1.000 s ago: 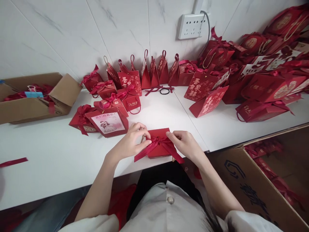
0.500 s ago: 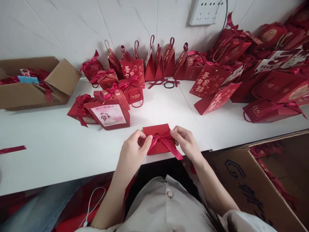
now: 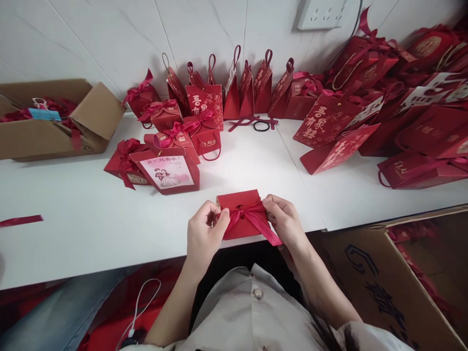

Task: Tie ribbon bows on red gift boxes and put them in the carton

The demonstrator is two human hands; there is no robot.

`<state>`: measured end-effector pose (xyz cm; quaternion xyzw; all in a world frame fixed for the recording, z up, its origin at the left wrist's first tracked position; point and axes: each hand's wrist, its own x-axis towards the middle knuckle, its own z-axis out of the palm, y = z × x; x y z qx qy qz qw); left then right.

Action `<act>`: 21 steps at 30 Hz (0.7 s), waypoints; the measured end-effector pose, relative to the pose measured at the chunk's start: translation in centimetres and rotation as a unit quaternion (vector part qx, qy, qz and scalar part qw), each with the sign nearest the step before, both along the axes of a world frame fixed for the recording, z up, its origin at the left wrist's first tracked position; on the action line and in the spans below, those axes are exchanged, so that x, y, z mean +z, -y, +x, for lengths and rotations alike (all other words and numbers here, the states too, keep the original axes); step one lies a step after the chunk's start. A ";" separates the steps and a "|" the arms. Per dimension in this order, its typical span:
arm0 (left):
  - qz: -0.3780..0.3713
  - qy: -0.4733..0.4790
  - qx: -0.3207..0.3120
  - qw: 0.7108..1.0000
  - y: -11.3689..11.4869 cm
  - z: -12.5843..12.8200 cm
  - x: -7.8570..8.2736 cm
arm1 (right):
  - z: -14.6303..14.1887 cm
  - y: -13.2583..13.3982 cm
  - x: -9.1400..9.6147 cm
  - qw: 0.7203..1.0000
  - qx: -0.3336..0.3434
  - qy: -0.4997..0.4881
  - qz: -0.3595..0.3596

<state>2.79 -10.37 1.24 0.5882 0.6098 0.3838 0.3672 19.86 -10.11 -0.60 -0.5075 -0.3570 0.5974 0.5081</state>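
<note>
A small red gift box (image 3: 239, 197) rests at the front edge of the white table, close to my body. Across its front runs a glossy red ribbon (image 3: 261, 227), crossed at the middle, with one tail slanting down to the right over the edge. My left hand (image 3: 206, 226) pinches the ribbon at the left side of the box between thumb and curled fingers. At the right side, my right hand (image 3: 283, 214) grips the ribbon in the same way. The fingers partly hide both sides of the box.
Decorated red gift boxes (image 3: 170, 173) stand at back left; handled boxes (image 3: 263, 92) line the wall, and a large pile (image 3: 417, 122) fills the right. An open cardboard box (image 3: 97, 112) is at left. A ribbon strip (image 3: 22, 221) lies on the white table (image 3: 91, 229).
The view has shifted slightly. Both hands stay at the box's sides; the ribbon has been drawn slightly outward, and its crossing sits a little lower on the box.
</note>
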 end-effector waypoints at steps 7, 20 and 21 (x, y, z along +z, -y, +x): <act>-0.012 0.034 -0.058 0.998 -0.7 0.1 -0.2 | 1.7 0.2 -1.2 0.998 -0.005 0.030 0.061; -0.006 0.004 -0.057 0.998 0.1 -1.0 0.9 | 2.7 1.8 -1.0 0.900 0.184 0.301 0.255; 0.071 -0.001 -0.055 0.996 0.3 -0.6 1.0 | 2.6 1.9 -1.1 0.898 0.166 0.301 0.276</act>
